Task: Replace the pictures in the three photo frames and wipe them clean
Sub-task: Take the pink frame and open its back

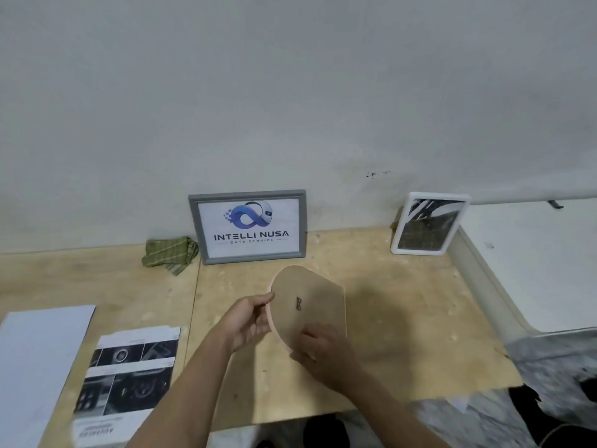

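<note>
- Both hands hold the pink frame (307, 305) back-side up over the wooden table (403, 318): your left hand (248, 321) pinches its left rim between thumb and fingers, your right hand (319, 354) curls over the lower edge of the brown backing board.
- Judging by its look, the frame is light and stiff, the backing thin fibreboard; whatever glazing it has faces away from you and may be fragile, so keep your hold on the rim, not the middle.
- A small metal hanger (298, 303) sits mid-board; any tabs holding the board are not visible.
- Behind it, a grey frame (247, 226) with a logo print leans on the wall; a white frame (426, 223) leans well to the right.
- A green cloth (169, 255) lies just beside the grey frame.
- Printed pictures (129, 373) and a blank sheet (38, 357) lie at the left.
</note>
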{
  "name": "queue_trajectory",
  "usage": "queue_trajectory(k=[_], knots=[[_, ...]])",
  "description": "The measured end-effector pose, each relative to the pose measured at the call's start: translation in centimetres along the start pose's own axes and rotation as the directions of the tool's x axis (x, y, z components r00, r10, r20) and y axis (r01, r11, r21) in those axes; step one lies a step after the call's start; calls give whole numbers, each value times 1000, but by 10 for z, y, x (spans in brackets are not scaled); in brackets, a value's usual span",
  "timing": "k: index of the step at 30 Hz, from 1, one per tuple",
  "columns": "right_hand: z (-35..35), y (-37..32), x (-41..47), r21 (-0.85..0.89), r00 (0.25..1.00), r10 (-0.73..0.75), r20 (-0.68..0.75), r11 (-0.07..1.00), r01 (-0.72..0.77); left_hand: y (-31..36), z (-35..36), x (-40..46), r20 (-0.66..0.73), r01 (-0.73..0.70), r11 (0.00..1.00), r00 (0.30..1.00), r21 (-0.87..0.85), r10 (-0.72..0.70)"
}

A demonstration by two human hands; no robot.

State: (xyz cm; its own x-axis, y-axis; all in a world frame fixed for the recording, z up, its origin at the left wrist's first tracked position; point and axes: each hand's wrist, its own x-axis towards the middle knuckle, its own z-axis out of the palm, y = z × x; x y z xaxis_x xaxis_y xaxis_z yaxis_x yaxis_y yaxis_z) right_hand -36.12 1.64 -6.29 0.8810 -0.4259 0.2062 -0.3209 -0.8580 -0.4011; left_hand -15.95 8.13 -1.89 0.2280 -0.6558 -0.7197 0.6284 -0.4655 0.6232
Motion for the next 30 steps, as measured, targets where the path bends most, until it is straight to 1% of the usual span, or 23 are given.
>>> queue_trajectory(k=[2,3,5,7,9,12,13,15,16,17,19,21,23,25,27,30], knots=[[13,0,-10,52,984,158,88,985,-163,-18,-21,-3,-48,11,998,999,-65,-14],[16,3,-15,66,958,256,131,962,-266,-26,-28,-6,-54,6,994,998,-111,-12],[22,9,-30,53,884,414,216,899,-434,-35,-38,-13,-81,-14,983,997,-185,-1],[25,11,-44,63,800,531,280,821,-567,-44,-47,-15,-72,-8,973,997,-229,-9],[30,7,-53,47,758,556,341,795,-604,-50,-52,-17,-81,-6,962,997,-274,-17],[37,-2,-58,11,722,513,464,812,-584,-59,-56,-18,-66,-7,931,998,-365,-19],[38,-6,-58,-10,698,509,505,811,-584,-61,-55,-20,-55,2,922,998,-387,-25],[42,-14,-59,-54,667,521,532,807,-588,-63,-55,-21,-66,-1,924,997,-382,-26],[45,-15,-60,-61,674,534,510,805,-591,-65,-57,-19,-112,-27,939,994,-344,-13],[47,-17,-60,-58,686,543,484,802,-594,-66,-60,-16,-179,-67,960,984,-271,18],[48,-17,-59,-30,690,556,464,788,-615,-66,-68,-12,-282,-138,988,953,-71,113],[49,-18,-59,-3,691,564,453,776,-631,-63,-71,-12,-311,-174,983,933,56,183],[51,-18,-60,-1,688,574,444,769,-640,-58,-71,-14,-324,-197,970,917,142,233],[53,-19,-60,0,689,585,427,762,-647,-55,-71,-15,-342,-188,961,906,201,249],[53,-20,-59,3,686,594,421,755,-656,-55,-72,-11,-372,-148,952,896,269,244],[54,-21,-61,13,689,598,410,752,-660,-53,-73,-4,-430,-109,927,862,358,268]])
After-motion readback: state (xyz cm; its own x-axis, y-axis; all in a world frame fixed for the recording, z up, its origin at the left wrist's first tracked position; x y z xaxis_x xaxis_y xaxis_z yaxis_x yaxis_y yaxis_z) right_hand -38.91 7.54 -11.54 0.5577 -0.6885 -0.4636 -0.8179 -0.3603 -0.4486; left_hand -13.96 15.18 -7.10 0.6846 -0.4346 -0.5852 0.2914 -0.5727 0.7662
